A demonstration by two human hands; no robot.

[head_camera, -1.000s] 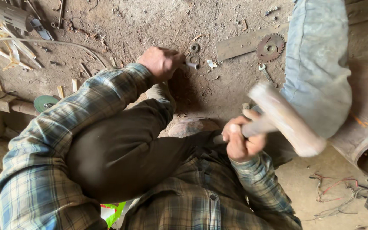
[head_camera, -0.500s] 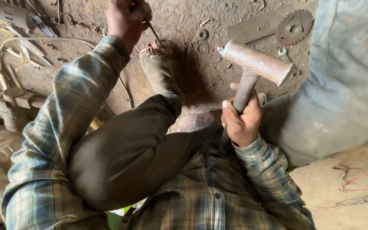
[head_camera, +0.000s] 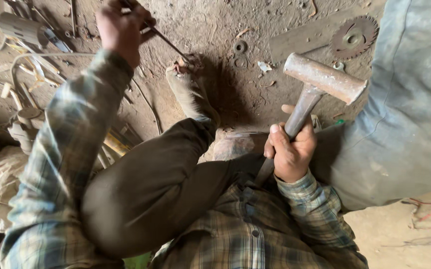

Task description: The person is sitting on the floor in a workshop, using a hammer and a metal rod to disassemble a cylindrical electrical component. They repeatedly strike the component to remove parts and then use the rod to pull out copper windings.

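- The ground [head_camera: 215, 20] is bare packed dirt, dusty and littered with metal scraps.
- A toothed saw disc [head_camera: 353, 37] lies at about 1 o'clock, with a flat grey strip [head_camera: 305, 37] just beside it toward 12.
- A small ring washer [head_camera: 240, 47] sits near 12 o'clock.
- At 10 o'clock lie a grey cylinder [head_camera: 21, 29], loose wire and wood slivers.
- At 3 o'clock a big pale blue-grey cloth [head_camera: 405, 109] fills the edge.
- The left hand [head_camera: 120, 30], at 11 o'clock, is clenched tight around a thin metal rod [head_camera: 168, 42]; the rod slants down toward the shoe [head_camera: 190, 92] near the middle, its tip close to the toe.
- The right hand [head_camera: 292, 152], right of centre, is wrapped fully round the handle of a hammer [head_camera: 322, 79]; the rusty head stands above the fist at about 2 o'clock.
- A bent knee in dark trousers [head_camera: 150, 199] fills the lower middle.
- Against half a second ago, the left hand and rod keep the same place near the top.
- The hammer head sits a little further right, the grip on it unchanged.
- A second ago the left hand lay lower on the dirt, and the hammer was blurred, swinging.
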